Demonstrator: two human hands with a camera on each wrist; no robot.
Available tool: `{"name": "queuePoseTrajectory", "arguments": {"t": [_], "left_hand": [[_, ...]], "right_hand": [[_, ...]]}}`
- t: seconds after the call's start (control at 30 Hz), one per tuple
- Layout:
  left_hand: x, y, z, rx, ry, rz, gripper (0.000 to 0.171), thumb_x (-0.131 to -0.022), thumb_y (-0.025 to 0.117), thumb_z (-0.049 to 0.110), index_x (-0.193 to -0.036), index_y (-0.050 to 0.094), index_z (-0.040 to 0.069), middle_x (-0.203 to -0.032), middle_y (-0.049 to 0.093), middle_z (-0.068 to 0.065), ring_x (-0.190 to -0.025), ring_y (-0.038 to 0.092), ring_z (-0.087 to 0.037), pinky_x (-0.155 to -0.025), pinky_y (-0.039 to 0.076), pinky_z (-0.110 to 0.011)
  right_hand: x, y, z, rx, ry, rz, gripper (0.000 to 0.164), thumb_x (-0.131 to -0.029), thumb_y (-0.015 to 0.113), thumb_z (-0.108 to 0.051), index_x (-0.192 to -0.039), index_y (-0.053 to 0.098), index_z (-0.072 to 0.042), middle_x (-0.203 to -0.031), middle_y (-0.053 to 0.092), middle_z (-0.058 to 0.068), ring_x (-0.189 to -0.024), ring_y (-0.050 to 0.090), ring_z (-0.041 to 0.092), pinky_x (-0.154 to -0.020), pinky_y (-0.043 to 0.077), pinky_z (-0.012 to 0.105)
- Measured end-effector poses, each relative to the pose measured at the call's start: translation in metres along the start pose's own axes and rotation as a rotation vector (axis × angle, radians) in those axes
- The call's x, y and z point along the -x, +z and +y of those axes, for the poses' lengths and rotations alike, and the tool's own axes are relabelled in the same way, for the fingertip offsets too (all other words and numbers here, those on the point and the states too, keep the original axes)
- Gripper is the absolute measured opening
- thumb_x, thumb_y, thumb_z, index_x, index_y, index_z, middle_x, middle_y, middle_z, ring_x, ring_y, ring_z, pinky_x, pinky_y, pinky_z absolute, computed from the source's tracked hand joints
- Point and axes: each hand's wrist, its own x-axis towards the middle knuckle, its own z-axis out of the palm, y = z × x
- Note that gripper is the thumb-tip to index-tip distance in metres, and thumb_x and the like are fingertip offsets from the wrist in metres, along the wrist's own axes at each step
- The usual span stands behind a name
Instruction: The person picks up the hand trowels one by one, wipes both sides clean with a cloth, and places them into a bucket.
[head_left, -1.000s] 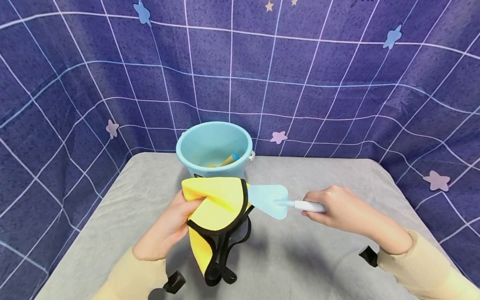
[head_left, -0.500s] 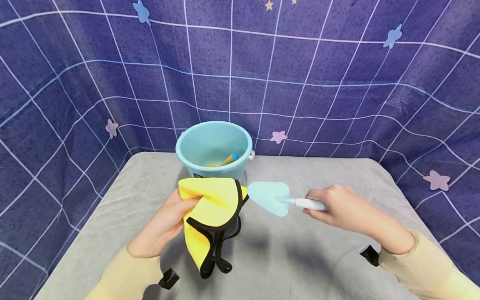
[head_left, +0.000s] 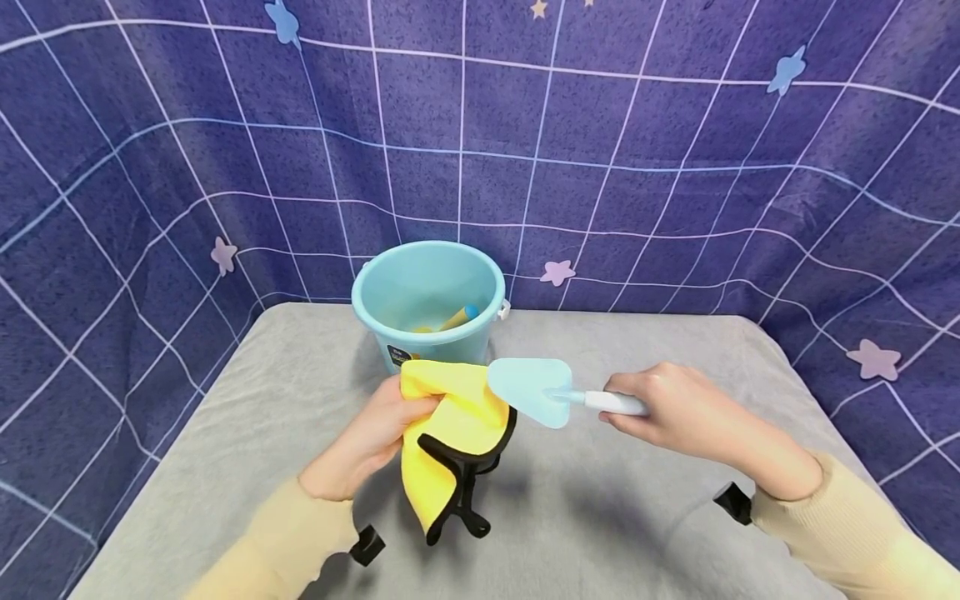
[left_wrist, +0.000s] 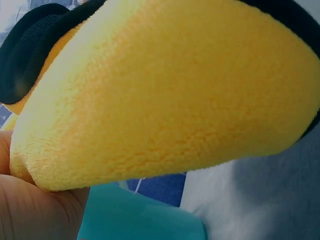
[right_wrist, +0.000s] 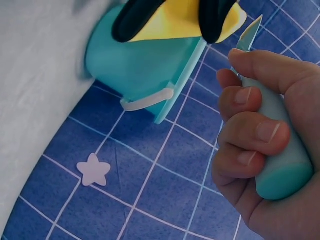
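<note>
My left hand pinches a bunched yellow cloth with black edging and a black loop hanging from its lower end. In the left wrist view the cloth fills most of the picture, the thumb pressing its lower left edge. My right hand grips the pale handle of a light blue toy trowel, fingers wrapped round it. The blade's tip overlaps the cloth's right side in the head view. From the right wrist, the handle shows its teal end, with the blade seen nearly edge-on.
Behind the cloth a light blue bucket stands on the grey covered table, a yellow stick with a blue end inside it. A white handle hangs at its side. A purple gridded curtain with stars surrounds the table.
The left hand with the cloth shifts slightly left, then back to the right and a little lower. The trowel blade moves slightly left and up, now in front of the cloth's edge.
</note>
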Motion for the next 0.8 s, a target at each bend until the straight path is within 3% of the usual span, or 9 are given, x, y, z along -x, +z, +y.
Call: {"name": "queuePoseTrajectory", "arguments": {"t": [0.4, 0.8], "left_hand": [[-0.019, 0.027, -0.012, -0.048, -0.013, -0.101, 0.025, -0.086, 0.055, -0.001, -0.111, 0.055, -0.004, -0.093, 0.061, -0.004, -0.082, 0.061, -0.016, -0.074, 0.052, -0.029], [-0.025, 0.049, -0.009, -0.017, -0.005, -0.173, 0.03, -0.089, 0.055, -0.001, -0.12, 0.056, -0.001, -0.105, 0.062, -0.003, -0.092, 0.06, -0.016, -0.082, 0.05, -0.03]], "right_hand": [[-0.011, 0.003, -0.006, 0.005, -0.004, -0.022, 0.012, -0.079, 0.073, -0.026, -0.077, 0.062, -0.024, -0.056, 0.041, -0.021, -0.048, 0.032, -0.007, -0.042, 0.03, 0.016], [-0.017, 0.006, -0.008, -0.008, -0.03, -0.019, 0.009, -0.08, 0.072, -0.028, -0.081, 0.066, -0.022, -0.057, 0.044, -0.019, -0.047, 0.032, -0.007, -0.041, 0.031, 0.015]]}}
